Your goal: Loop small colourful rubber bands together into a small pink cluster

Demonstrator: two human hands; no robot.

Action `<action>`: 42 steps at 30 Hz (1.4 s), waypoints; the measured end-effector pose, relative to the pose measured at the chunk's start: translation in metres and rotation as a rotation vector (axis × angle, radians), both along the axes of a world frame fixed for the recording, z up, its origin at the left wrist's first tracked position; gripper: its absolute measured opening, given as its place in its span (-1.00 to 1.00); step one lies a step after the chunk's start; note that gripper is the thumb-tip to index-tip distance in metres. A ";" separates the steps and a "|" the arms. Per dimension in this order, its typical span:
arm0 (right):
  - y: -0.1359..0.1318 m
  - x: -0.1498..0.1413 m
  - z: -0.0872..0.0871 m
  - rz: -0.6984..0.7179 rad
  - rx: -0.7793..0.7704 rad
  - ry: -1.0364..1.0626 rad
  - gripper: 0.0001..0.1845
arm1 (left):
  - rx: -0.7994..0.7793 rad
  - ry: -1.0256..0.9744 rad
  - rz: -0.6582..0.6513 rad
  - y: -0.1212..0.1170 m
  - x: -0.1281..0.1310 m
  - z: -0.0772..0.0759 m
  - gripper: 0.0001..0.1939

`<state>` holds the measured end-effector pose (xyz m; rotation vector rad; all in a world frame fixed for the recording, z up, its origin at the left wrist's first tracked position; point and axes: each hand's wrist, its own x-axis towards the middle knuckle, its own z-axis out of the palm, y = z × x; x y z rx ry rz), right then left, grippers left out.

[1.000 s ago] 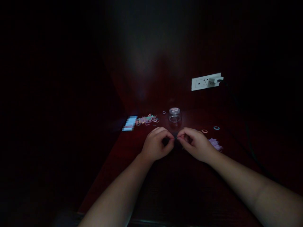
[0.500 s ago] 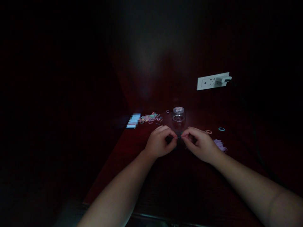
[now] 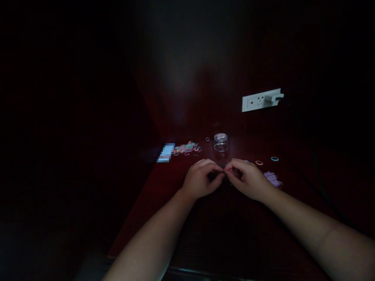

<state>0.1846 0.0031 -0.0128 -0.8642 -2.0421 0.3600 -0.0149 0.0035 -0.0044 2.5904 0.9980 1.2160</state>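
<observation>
Over the dark red table, my left hand (image 3: 202,178) and my right hand (image 3: 247,178) are pinched shut, their fingertips almost meeting. A thin dark teal strand between them, seemingly a small hair elastic (image 3: 224,171), is mostly hidden by the fingers. Just beyond my hands stands a clear round jar (image 3: 220,147) with a patterned lid. A heap of lilac hair elastics (image 3: 272,179) lies right of my right wrist. Behind that wrist are an orange hair elastic (image 3: 259,162) and a blue hair elastic (image 3: 274,159).
At the back left a mixed-colour pile of hair elastics (image 3: 187,148) lies beside a lit, pixelated rectangle (image 3: 166,152). One single pale ring (image 3: 207,139) rests left of the jar. A white wall socket (image 3: 262,100) holds a plug, with a dark cable running down at right.
My left hand has moved slightly right, bringing the fingertips together. The teal strand that showed stretched between them is now mostly hidden. The view has shifted a little.
</observation>
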 end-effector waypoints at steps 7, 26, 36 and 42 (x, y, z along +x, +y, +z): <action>0.000 0.001 0.000 -0.007 -0.001 -0.047 -0.88 | -0.020 0.039 0.033 0.004 -0.003 -0.002 -0.94; 0.003 0.002 -0.001 -0.011 -0.041 -0.097 -0.88 | -0.079 0.061 -0.002 0.006 -0.005 -0.003 -0.97; 0.005 0.002 -0.002 -0.016 -0.052 -0.131 -0.88 | -0.128 0.125 -0.039 0.009 -0.008 -0.003 -0.98; 0.003 0.001 -0.001 -0.019 -0.047 -0.140 -0.90 | -0.161 0.138 -0.044 0.009 -0.008 -0.005 -0.91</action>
